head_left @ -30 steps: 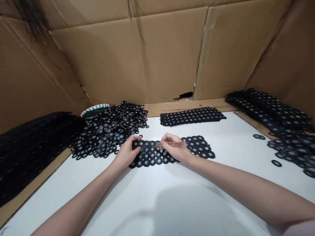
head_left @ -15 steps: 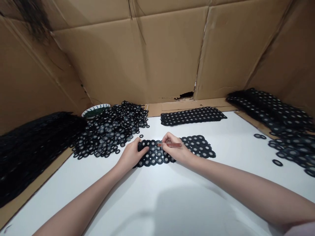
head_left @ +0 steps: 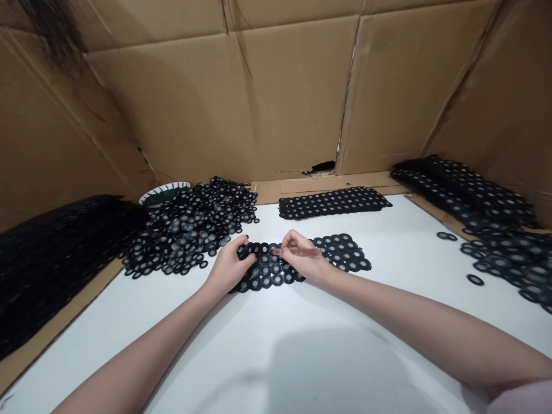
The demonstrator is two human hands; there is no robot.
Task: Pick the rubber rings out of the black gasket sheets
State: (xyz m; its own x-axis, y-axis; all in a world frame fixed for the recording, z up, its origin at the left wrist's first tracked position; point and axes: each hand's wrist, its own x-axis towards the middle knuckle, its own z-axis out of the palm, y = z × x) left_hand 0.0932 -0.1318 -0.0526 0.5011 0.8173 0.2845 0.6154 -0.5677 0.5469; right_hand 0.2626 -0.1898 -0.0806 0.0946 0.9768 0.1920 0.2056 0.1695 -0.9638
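Observation:
A black strip of joined rings with pale centres (head_left: pixel 269 270) lies across the white table, slightly tilted. My left hand (head_left: pixel 230 265) grips its left end, thumb on top and fingers at the far edge. Above the middle of the strip, my right hand (head_left: pixel 304 256) pinches a small tool with a reddish-brown, see-through handle (head_left: pixel 302 252). The tool's tip points left, at the upper rows of rings, close to my left thumb. The fine tip is too small to make out.
Loose black rings (head_left: pixel 190 230) are heaped at the back left, by a bowl (head_left: pixel 165 194). Dark stacked pieces (head_left: pixel 56 259) lie far left. Another ringed strip (head_left: pixel 334 202) is behind; more ringed pieces (head_left: pixel 474 192) and loose rings (head_left: pixel 509 259) are at right. Cardboard walls (head_left: pixel 297 98) enclose the table.
The whole view has shifted slightly, so the things appear a little further left. My left thumb and forefinger look a bit further apart; my right hand still holds the tool over the strip.

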